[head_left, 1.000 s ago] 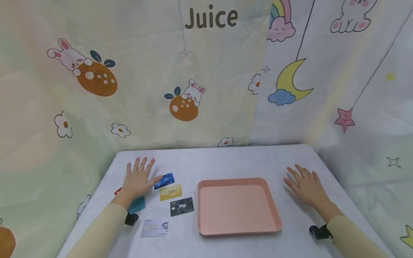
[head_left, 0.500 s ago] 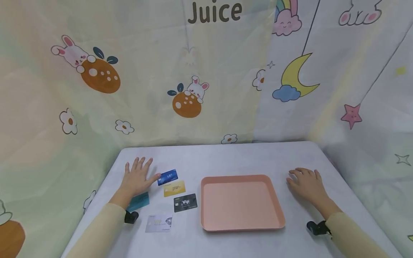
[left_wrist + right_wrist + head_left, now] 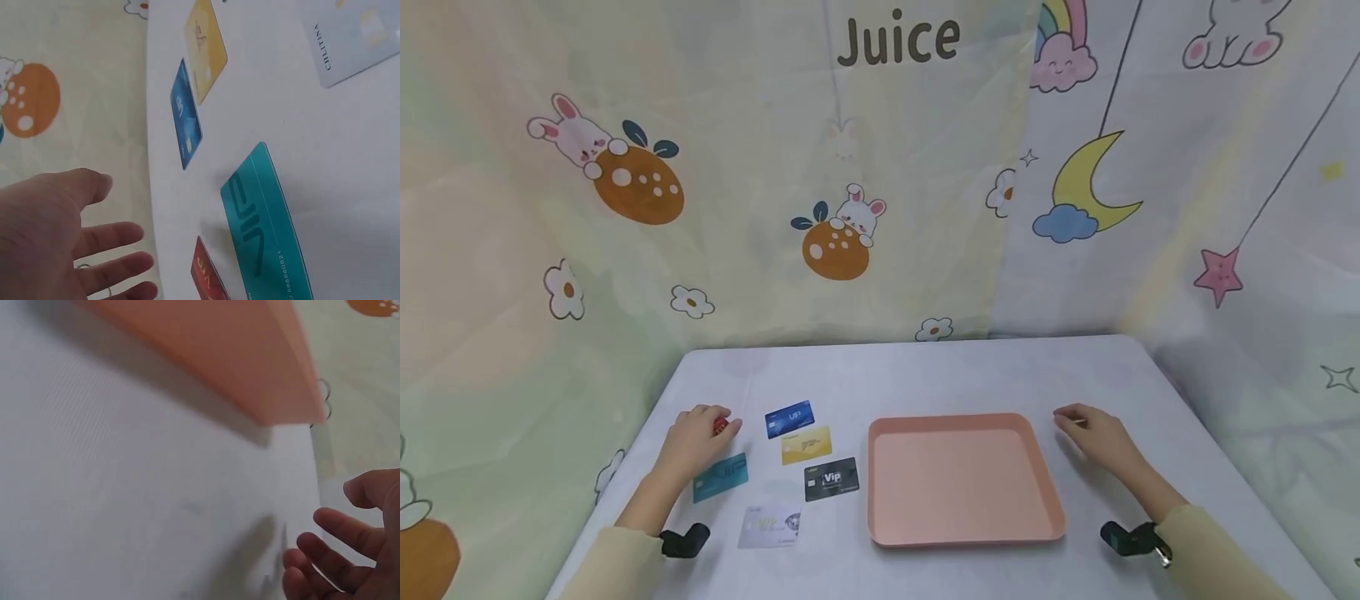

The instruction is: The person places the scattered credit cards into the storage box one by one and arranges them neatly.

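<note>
My left hand (image 3: 688,442) hovers over the left side of the table. A red card (image 3: 720,426) shows between its thumb and loosely bent fingers in the head view. In the left wrist view the red card (image 3: 208,275) lies apart from the fingertips, beside a teal VIP card (image 3: 265,228). That teal card (image 3: 721,477) is just below the hand in the head view. Farther right lie a blue card (image 3: 790,419), a yellow card (image 3: 807,446), a black Vip card (image 3: 832,479) and a silver card (image 3: 770,527). My right hand (image 3: 1105,437), loosely bent, holds nothing.
A shallow pink tray (image 3: 966,542) stands in the middle of the white table (image 3: 925,379), between the cards and my right hand. Printed cloth (image 3: 737,208) hangs behind the table and along both sides.
My left hand has drawn in its spread fingers and come slightly nearer, uncovering the teal card and red card. My right hand's fingers have also drawn together. The cards and tray stay put.
</note>
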`<state>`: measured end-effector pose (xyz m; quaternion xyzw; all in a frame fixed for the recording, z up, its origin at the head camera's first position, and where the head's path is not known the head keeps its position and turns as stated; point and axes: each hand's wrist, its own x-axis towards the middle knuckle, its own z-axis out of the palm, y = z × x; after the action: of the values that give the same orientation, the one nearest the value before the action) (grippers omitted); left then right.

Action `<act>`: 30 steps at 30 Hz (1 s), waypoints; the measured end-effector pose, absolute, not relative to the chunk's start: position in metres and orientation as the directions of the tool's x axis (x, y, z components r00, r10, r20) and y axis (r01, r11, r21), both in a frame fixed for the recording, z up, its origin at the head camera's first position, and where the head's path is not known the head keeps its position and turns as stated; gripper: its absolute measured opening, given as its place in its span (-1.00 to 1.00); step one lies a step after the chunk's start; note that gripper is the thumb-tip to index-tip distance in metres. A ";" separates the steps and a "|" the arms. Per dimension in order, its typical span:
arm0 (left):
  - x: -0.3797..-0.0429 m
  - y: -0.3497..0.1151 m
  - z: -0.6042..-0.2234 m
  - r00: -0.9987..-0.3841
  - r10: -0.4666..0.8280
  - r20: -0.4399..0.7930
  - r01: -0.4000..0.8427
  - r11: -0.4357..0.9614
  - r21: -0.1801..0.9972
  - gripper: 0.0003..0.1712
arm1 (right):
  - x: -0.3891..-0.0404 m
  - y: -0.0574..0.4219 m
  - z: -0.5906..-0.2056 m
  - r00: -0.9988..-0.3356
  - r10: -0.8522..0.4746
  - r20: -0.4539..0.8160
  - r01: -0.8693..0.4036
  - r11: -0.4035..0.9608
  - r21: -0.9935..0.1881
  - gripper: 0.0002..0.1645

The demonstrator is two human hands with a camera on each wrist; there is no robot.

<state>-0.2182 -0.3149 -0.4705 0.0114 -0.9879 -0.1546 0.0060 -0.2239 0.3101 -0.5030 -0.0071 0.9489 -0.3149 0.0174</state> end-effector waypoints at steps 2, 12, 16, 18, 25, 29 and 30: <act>-0.212 -0.313 -0.470 -1.000 0.002 -0.013 -0.003 0.946 0.323 -0.42 | -0.222 0.307 -0.498 -0.994 -0.041 -0.099 0.036 0.742 -0.669 -0.43; -0.176 -0.305 -0.463 -0.983 0.051 -0.175 -0.025 0.912 0.409 -0.49 | -0.213 0.285 -0.489 -0.932 -0.144 -0.333 0.232 0.469 -0.852 -0.20; -0.167 -0.303 -0.471 -0.972 0.060 -0.226 -0.039 0.912 0.409 -0.52 | -0.212 0.284 -0.491 -0.928 -0.169 -0.332 0.232 0.432 -0.871 -0.22; -0.164 -0.303 -0.475 -0.971 0.057 -0.233 -0.039 0.922 0.386 -0.51 | -0.211 0.286 -0.492 -0.930 -0.177 -0.322 0.225 0.418 -0.880 -0.25; -0.156 -0.294 -0.485 -0.959 0.048 -0.279 -0.055 0.935 0.350 -0.41 | -0.210 0.289 -0.494 -0.929 -0.158 -0.335 0.251 0.398 -0.883 -0.28; -0.149 -0.289 -0.489 -0.947 0.052 -0.315 -0.070 0.928 0.365 -0.35 | -0.208 0.288 -0.496 -0.935 -0.156 -0.319 0.233 0.409 -0.882 -0.30; -0.147 -0.289 -0.490 -0.946 0.052 -0.321 -0.075 0.926 0.370 -0.33 | -0.208 0.287 -0.496 -0.936 -0.157 -0.314 0.227 0.414 -0.882 -0.31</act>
<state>-0.1474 -0.2886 -0.4905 0.0058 -0.9674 -0.1923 -0.1648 -0.2076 0.2872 -0.4965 0.0213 0.8220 -0.5408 0.1772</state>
